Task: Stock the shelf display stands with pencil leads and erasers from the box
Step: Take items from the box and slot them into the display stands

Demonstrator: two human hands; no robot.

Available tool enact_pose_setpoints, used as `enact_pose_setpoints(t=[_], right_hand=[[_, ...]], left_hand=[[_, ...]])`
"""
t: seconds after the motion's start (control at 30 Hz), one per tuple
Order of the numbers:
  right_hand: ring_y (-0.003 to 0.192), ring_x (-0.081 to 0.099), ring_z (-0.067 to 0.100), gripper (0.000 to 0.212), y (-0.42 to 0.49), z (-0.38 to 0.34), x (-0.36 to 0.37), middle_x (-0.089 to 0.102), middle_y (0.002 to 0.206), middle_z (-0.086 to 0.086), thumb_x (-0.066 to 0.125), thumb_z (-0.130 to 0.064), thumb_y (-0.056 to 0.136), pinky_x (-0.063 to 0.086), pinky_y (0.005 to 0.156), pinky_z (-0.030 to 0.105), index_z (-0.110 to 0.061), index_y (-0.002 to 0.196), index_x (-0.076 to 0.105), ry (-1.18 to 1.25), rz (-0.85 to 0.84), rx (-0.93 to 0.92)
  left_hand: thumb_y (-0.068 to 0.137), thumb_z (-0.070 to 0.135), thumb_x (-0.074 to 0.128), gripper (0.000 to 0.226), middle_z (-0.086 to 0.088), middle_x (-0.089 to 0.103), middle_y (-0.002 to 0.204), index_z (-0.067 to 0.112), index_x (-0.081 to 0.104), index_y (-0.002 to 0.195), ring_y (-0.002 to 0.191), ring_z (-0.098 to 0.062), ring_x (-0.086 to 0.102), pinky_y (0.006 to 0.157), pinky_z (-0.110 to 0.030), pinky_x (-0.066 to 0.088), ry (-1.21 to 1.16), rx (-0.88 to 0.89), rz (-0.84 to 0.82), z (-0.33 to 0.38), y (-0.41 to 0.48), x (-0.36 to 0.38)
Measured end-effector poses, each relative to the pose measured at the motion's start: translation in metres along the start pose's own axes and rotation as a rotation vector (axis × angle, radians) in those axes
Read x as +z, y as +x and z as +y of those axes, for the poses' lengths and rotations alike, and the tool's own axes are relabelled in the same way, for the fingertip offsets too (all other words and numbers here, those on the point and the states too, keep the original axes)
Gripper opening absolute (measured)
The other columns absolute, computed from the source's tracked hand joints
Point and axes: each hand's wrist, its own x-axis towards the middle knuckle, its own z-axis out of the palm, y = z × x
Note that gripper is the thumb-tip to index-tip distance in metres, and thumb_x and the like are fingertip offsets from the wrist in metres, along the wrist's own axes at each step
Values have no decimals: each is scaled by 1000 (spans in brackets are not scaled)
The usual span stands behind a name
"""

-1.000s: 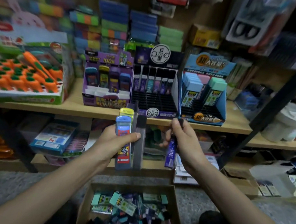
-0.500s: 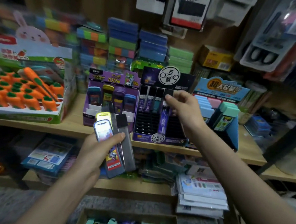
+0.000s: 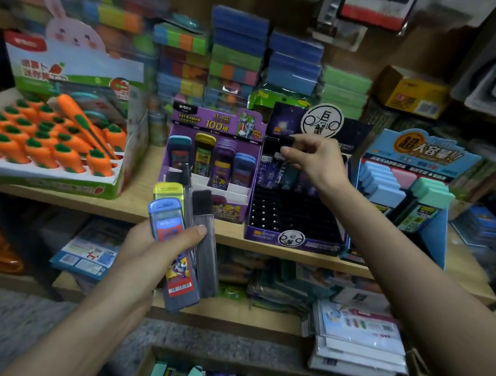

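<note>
Long pale wooden shelf (image 3: 134, 206), bearing the display stands side by side. At far left on it, green-and-white cardboard tray of orange carrot-shaped items (image 3: 45, 151). At far right, light-blue cardboard display stand (image 3: 412, 156), part-filled with blue, pink and mint-capped packs. Just left of that, dark purple-black cardboard display stand (image 3: 295, 220) topped by a round white emblem, back row stocked with slim dark cases. Next left, purple cardboard display stand (image 3: 216, 123) holding rows of colour-capped lead cases. On the floor below, at the bottom edge, open brown cardboard box (image 3: 142, 369) of mint-capped and purple packs. Left hand (image 3: 147, 257) in front of the shelf edge, grip curled round a fan of upright lead cases (image 3: 186, 242): blue-capped in front, yellow-capped behind, grey translucent at right. Right hand (image 3: 314, 161) over the dark stand's back row, thumb and forefinger of the grip pinching a black-capped slim purple lead case (image 3: 286, 143), lower end down among the stocked cases.
</note>
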Motion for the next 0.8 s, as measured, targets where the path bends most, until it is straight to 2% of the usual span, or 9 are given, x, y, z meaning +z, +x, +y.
enact_pose_setpoints(t=[0.07, 0.13, 0.23, 0.27, 0.37, 0.43, 0.6, 0.7, 0.8], right_hand=[[69, 52, 20, 25, 0, -2, 1, 54, 72, 11, 67, -2, 84, 47, 64, 27, 16, 99, 61, -23, -46, -13], [71, 53, 22, 22, -2, -5, 4, 55, 74, 12, 66, -3, 84, 49, 71, 35, 11, 101, 63, -42, -87, -13], [68, 51, 17, 6, -1, -3, 12, 56, 70, 6, 68, -10, 84, 44, 66, 27, -8, 80, 64, -146, -58, -31], [67, 52, 16, 14, 0, -1, 14, 58, 70, 5, 69, -13, 84, 40, 62, 23, -14, 73, 61, -204, -19, -33], [69, 53, 18, 18, 3, 4, 21, 61, 72, 8, 69, -20, 84, 33, 60, 24, -8, 73, 61, -374, 45, -26], [67, 53, 20, 25, 5, 5, 25, 56, 66, 5, 68, -22, 85, 27, 56, 22, -4, 70, 59, -506, 51, -38], [72, 63, 30, 40, -5, -6, 21, 63, 68, 11, 61, -35, 90, 49, 66, 33, 0, 72, 64, -754, -6, 3], [67, 65, 24, 41, -40, -15, 17, 67, 68, 11, 52, -36, 95, 52, 64, 36, -3, 74, 66, -575, -9, -32], [57, 64, 12, 36, -94, -27, 23, 68, 67, 6, 49, -33, 97, 50, 51, 23, -7, 79, 65, 3, -234, 163]], left_hand=[[78, 17, 71, 10, -1, 75, 77, 18, 70, 88, 65, -16, 71, 58, -29, 52, 6, 1, 2, 1, -2, -3], [77, 18, 71, 10, -1, 75, 77, 19, 70, 88, 65, -16, 71, 59, -29, 52, 10, 5, -4, 3, -3, -3], [78, 18, 71, 11, -1, 75, 78, 18, 69, 88, 66, -17, 71, 63, -31, 53, 2, 5, -1, 5, -4, -2], [78, 18, 71, 12, -2, 75, 79, 18, 69, 90, 68, -17, 71, 64, -31, 54, 2, 3, -3, 5, -4, -1], [78, 18, 71, 15, -3, 75, 82, 16, 69, 92, 72, -19, 72, 66, -31, 55, -5, 4, -17, 6, -5, 0], [77, 18, 71, 14, -2, 75, 81, 16, 69, 91, 72, -18, 72, 63, -28, 55, -8, 12, -22, 8, -5, 0], [77, 20, 73, 12, 0, 75, 77, 18, 69, 89, 69, -17, 71, 63, -30, 55, -14, -1, -6, 8, -7, 3], [78, 21, 73, 9, 2, 74, 73, 20, 68, 86, 62, -12, 70, 48, -21, 51, -29, -16, -38, 9, -12, 7], [78, 19, 71, 9, 1, 75, 75, 19, 68, 87, 64, -13, 71, 50, -22, 54, -38, -14, -87, 10, -16, 12]])
